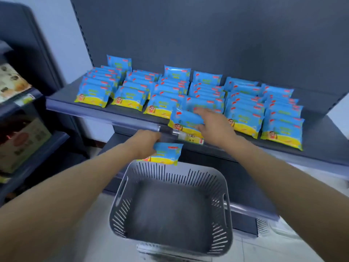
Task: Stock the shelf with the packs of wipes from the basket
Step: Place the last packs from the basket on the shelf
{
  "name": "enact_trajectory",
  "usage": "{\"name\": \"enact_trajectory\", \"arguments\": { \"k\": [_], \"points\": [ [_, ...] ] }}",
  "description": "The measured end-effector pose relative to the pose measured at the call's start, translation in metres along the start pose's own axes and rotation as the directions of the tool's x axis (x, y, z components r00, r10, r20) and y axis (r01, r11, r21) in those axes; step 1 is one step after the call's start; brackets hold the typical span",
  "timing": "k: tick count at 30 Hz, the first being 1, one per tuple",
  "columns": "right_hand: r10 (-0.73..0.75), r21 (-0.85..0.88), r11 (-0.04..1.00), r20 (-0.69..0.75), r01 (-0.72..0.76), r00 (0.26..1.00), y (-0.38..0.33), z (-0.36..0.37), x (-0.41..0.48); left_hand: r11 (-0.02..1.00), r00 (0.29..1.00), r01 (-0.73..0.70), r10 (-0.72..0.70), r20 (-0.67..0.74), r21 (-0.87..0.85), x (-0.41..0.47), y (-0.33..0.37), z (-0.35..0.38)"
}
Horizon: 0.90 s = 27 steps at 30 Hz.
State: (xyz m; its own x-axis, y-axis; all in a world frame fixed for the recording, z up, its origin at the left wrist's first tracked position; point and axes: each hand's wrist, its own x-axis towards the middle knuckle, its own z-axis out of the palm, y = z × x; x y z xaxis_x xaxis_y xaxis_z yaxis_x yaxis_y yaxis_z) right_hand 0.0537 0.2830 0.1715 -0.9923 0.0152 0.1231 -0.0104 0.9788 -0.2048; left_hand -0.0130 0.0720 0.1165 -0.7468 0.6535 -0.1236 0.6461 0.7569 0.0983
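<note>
Several rows of blue-and-yellow wipes packs (pixel 130 99) stand on the grey shelf (pixel 79 108). My right hand (pixel 213 123) grips one pack (pixel 186 121) at the shelf's front edge, in the fourth row from the left. My left hand (pixel 145 142) holds another pack (pixel 166 153) just below the shelf lip, above the basket. The grey slotted basket (pixel 120 186) sits on the floor beneath my arms, and I see no packs inside it.
A dark back panel rises behind the shelf. A second shelving unit (pixel 28 140) with boxed goods stands to the left. A lower shelf (pixel 251 210) juts out behind the basket. A price label (pixel 190 138) hangs on the shelf lip.
</note>
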Motion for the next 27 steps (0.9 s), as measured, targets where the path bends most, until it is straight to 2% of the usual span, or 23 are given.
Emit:
{"name": "enact_trajectory", "arguments": {
  "k": [4, 13, 21, 27],
  "points": [
    [-0.013, -0.027, 1.0, -0.055, 0.011, 0.998, 0.001, -0.031, 0.021, 0.996, 0.991, 0.071, -0.077, -0.108, -0.063, -0.004, -0.014, -0.05],
    [0.03, -0.088, 0.996, 0.018, -0.028, 0.999, -0.017, -0.022, 0.059, 0.989, 0.961, 0.121, -0.137, -0.242, -0.08, -0.003, -0.074, -0.092],
    [0.164, -0.154, 0.977, 0.117, -0.145, 0.98, -0.055, 0.027, 0.117, 0.996, 0.968, 0.063, -0.076, -0.238, -0.06, 0.025, -0.159, -0.097],
    [0.336, -0.214, 0.92, -0.006, -0.329, 0.942, -0.069, 0.053, 0.149, 0.999, 0.978, -0.019, 0.009, -0.207, -0.049, 0.055, -0.201, -0.099]
  ]
}}
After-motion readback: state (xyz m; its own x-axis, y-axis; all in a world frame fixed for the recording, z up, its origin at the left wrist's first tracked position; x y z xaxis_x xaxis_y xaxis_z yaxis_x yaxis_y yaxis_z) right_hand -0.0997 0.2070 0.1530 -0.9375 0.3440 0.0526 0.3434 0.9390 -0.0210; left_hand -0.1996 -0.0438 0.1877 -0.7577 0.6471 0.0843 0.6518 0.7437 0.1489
